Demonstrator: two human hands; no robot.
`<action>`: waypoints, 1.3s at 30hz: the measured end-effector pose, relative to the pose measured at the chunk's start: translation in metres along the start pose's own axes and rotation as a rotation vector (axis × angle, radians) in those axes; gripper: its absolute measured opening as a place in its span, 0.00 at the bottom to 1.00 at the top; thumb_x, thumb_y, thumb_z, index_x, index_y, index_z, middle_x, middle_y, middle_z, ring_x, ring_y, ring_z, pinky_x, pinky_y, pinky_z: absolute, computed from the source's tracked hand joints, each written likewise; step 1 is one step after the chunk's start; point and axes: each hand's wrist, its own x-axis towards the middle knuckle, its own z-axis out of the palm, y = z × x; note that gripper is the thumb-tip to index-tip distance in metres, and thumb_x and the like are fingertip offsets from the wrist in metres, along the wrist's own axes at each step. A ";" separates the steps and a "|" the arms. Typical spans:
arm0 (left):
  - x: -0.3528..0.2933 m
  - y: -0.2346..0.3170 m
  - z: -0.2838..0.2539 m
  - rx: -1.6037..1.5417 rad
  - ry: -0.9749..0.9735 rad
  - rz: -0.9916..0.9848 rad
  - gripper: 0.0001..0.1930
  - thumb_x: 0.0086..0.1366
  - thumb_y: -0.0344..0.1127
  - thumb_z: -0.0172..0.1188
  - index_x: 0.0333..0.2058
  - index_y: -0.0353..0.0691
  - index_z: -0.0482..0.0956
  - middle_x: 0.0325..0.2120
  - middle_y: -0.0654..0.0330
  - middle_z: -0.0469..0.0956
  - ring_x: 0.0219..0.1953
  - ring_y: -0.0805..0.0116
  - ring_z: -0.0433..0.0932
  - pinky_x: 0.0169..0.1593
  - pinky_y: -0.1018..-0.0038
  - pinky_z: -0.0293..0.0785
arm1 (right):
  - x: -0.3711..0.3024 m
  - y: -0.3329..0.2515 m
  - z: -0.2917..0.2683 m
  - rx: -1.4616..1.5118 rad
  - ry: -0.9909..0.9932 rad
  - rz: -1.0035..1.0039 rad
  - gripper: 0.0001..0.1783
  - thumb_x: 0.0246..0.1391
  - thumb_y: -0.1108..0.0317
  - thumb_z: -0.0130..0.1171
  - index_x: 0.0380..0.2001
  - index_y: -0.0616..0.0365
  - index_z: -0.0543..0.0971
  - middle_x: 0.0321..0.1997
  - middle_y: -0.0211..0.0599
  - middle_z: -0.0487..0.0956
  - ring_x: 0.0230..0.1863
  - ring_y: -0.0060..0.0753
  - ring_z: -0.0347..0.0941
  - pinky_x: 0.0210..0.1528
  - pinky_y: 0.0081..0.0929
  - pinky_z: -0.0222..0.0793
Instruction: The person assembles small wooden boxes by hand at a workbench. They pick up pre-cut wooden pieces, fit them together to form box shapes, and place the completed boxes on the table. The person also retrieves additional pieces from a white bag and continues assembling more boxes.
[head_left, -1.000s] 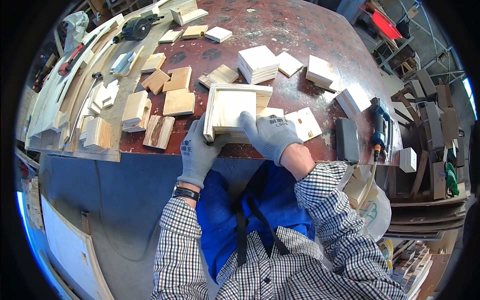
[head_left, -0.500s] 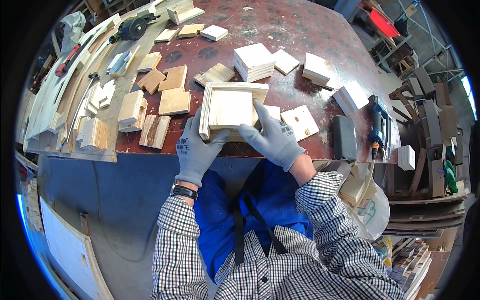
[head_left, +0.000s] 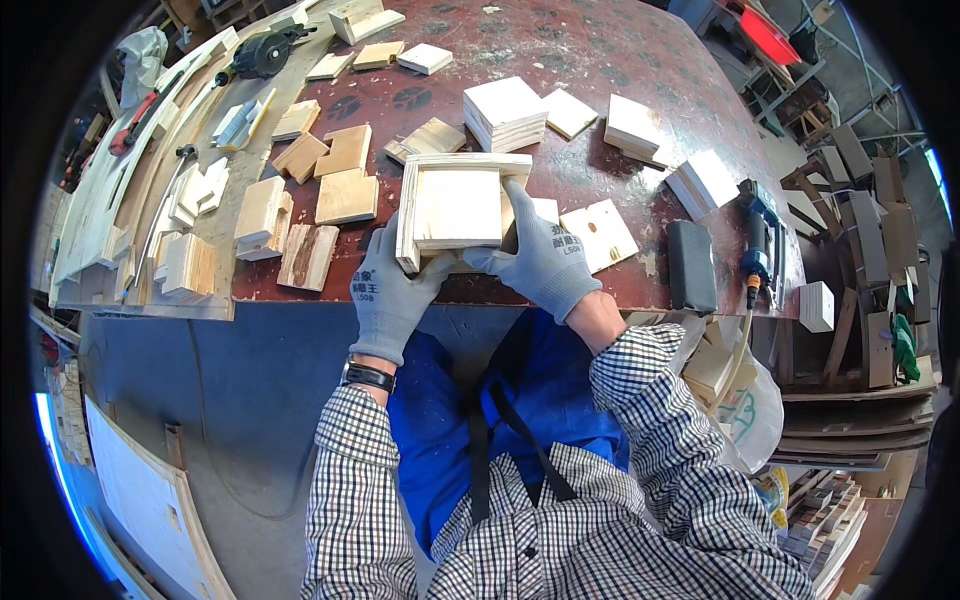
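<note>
A small plywood box [head_left: 458, 208] with raised wooden edges is held between my two gloved hands, over the near edge of the dark red table. My left hand [head_left: 390, 290] closes on its left side and near-left corner. Fingers of my right hand [head_left: 540, 255] grip the right side, with the thumb along the near edge. The box's underside and some fingertips are hidden. Just right of it lies a flat wooden piece with knots [head_left: 600, 236]. Left of it are a square block [head_left: 347, 198] and a grained block [head_left: 308, 257].
Stacked square plywood pieces [head_left: 504, 112] stand beyond the box. A black rectangular block [head_left: 691, 265] and a blue-black air tool [head_left: 760, 235] with a hose lie at the right edge. A black power tool [head_left: 263, 54] rests on boards at the far left.
The box has shifted slightly toward the far side and its near edge has tipped a little into view. My right thumb has slid left along it.
</note>
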 end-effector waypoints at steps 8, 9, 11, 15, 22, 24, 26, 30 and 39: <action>0.001 -0.002 0.001 -0.058 -0.013 -0.012 0.38 0.60 0.60 0.75 0.60 0.40 0.78 0.47 0.52 0.82 0.50 0.50 0.84 0.49 0.59 0.83 | -0.004 -0.019 -0.009 -0.447 0.358 -0.348 0.46 0.48 0.49 0.77 0.70 0.43 0.72 0.54 0.35 0.75 0.49 0.41 0.77 0.51 0.45 0.75; 0.001 -0.001 0.001 -0.075 -0.024 -0.029 0.38 0.60 0.60 0.75 0.60 0.40 0.78 0.47 0.52 0.82 0.50 0.50 0.84 0.50 0.59 0.83 | 0.001 -0.020 -0.011 -0.498 0.327 -0.388 0.42 0.49 0.50 0.76 0.67 0.42 0.74 0.53 0.33 0.75 0.47 0.40 0.76 0.48 0.44 0.74; 0.000 -0.001 -0.001 -0.095 -0.032 -0.047 0.37 0.60 0.59 0.75 0.60 0.40 0.78 0.47 0.52 0.82 0.50 0.50 0.84 0.51 0.59 0.82 | 0.004 -0.027 -0.015 -0.566 0.289 -0.457 0.33 0.52 0.53 0.73 0.61 0.43 0.76 0.50 0.29 0.74 0.45 0.37 0.76 0.46 0.41 0.73; 0.000 -0.004 0.001 -0.115 0.019 0.006 0.32 0.62 0.55 0.76 0.55 0.37 0.80 0.45 0.51 0.83 0.48 0.50 0.84 0.50 0.60 0.81 | 0.008 -0.027 -0.041 -0.382 0.380 -0.521 0.27 0.55 0.57 0.72 0.57 0.51 0.78 0.45 0.36 0.77 0.41 0.38 0.79 0.41 0.41 0.76; 0.000 -0.001 0.002 -0.118 0.041 0.002 0.34 0.60 0.56 0.78 0.53 0.35 0.81 0.45 0.50 0.83 0.48 0.51 0.85 0.50 0.62 0.81 | -0.025 -0.026 -0.040 0.840 0.347 0.205 0.28 0.70 0.56 0.64 0.60 0.69 0.75 0.40 0.41 0.83 0.35 0.25 0.82 0.34 0.24 0.81; -0.001 0.001 0.001 -0.109 0.011 -0.027 0.37 0.59 0.60 0.76 0.56 0.36 0.80 0.46 0.50 0.83 0.49 0.51 0.85 0.50 0.61 0.82 | -0.025 -0.026 -0.023 1.010 0.363 0.315 0.30 0.71 0.55 0.63 0.60 0.72 0.73 0.41 0.42 0.83 0.33 0.25 0.83 0.36 0.22 0.83; -0.001 0.001 0.000 -0.106 -0.030 -0.074 0.43 0.59 0.68 0.73 0.60 0.39 0.78 0.48 0.51 0.82 0.50 0.51 0.84 0.51 0.60 0.82 | -0.021 -0.022 -0.006 1.102 0.290 0.379 0.28 0.71 0.55 0.62 0.59 0.72 0.73 0.42 0.41 0.83 0.32 0.27 0.83 0.36 0.23 0.83; 0.000 -0.001 -0.003 -0.105 -0.046 -0.091 0.39 0.60 0.62 0.75 0.59 0.38 0.79 0.48 0.51 0.82 0.50 0.50 0.84 0.52 0.59 0.82 | -0.011 -0.035 -0.012 0.779 0.190 0.484 0.26 0.70 0.51 0.59 0.51 0.70 0.78 0.33 0.44 0.83 0.33 0.35 0.85 0.35 0.32 0.82; -0.002 0.002 -0.006 -0.129 -0.016 -0.018 0.36 0.60 0.59 0.76 0.58 0.38 0.79 0.47 0.50 0.83 0.49 0.49 0.84 0.51 0.60 0.82 | 0.005 -0.029 0.012 -0.168 0.076 0.091 0.31 0.72 0.42 0.48 0.46 0.63 0.80 0.38 0.62 0.84 0.41 0.64 0.84 0.47 0.55 0.79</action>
